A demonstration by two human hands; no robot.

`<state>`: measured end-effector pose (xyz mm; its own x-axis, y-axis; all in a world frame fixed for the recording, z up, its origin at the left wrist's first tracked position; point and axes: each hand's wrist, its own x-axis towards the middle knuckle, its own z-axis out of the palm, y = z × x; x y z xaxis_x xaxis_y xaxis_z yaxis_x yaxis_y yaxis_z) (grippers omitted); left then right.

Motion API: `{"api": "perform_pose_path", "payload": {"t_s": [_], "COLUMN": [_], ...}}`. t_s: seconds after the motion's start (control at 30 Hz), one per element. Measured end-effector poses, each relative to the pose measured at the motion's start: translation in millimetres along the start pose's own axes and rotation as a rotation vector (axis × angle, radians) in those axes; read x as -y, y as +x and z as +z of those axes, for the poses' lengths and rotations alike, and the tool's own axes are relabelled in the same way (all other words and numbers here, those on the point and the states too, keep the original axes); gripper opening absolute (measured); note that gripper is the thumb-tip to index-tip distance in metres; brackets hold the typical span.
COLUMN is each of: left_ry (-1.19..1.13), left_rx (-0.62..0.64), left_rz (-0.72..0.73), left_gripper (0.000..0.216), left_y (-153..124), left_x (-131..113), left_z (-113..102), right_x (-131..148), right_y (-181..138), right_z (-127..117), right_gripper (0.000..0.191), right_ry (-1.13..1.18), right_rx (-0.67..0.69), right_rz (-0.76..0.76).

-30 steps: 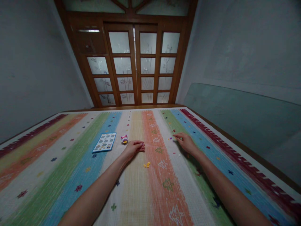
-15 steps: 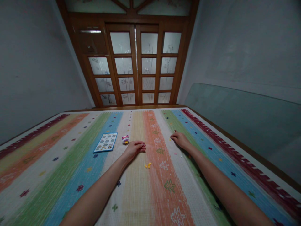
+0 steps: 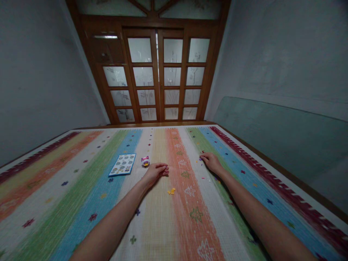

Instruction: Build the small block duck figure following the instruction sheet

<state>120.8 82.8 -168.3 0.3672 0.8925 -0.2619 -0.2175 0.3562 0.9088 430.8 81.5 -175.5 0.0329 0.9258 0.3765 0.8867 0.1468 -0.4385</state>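
Observation:
My left hand [image 3: 157,172] rests on the striped cloth with its fingers curled together; whatever they may hold is hidden. Just left of it sits a small pink, white and yellow toy-block figure [image 3: 145,161], and beyond that lies a blue-edged picture card [image 3: 123,164]. Several yellow toy bricks [image 3: 171,191] lie in a little cluster nearer me, between my arms. On the right, my right hand [image 3: 211,161] is closed, fingertips down at the cloth beside a tiny purple piece [image 3: 200,158]. What is between those fingertips is too small to make out.
A patterned striped tablecloth [image 3: 159,224] covers the table. Tiny loose pieces lie near my right wrist, among them a pink one [image 3: 203,178]. A greenish glass panel [image 3: 272,116] leans along the right wall. Wooden doors [image 3: 160,76] stand behind the table's far edge.
My right hand has shifted slightly to the right, and tiny purple pieces now show by its fingertips. My left hand has stayed in place.

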Motion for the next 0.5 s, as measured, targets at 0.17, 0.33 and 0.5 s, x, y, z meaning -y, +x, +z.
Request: {"api": "perform_pose_path", "payload": {"t_s": [0.17,0.33,0.5], "left_ry": [-0.039,-0.063,-0.057], "left_rx": [-0.022,-0.030,-0.030], "left_rz": [0.016,0.026,0.029], "left_gripper": [0.006,0.008,0.008], "left_y": [-2.9,-4.0,-3.7], "left_x": [-1.7,-1.9,-2.0], "left_z": [3.0,3.5,4.0], "right_x": [0.9,11.8,24.5], "right_y": [-4.0,-7.1,-9.5], "right_z": [-5.3,-4.1,-0.8], "right_gripper": [0.021,0.016,0.013], "right_ry": [0.018,0.039,0.055], "right_rx": [-0.005,0.041,0.101], "right_rz": [0.013,-0.029,-0.064]}}
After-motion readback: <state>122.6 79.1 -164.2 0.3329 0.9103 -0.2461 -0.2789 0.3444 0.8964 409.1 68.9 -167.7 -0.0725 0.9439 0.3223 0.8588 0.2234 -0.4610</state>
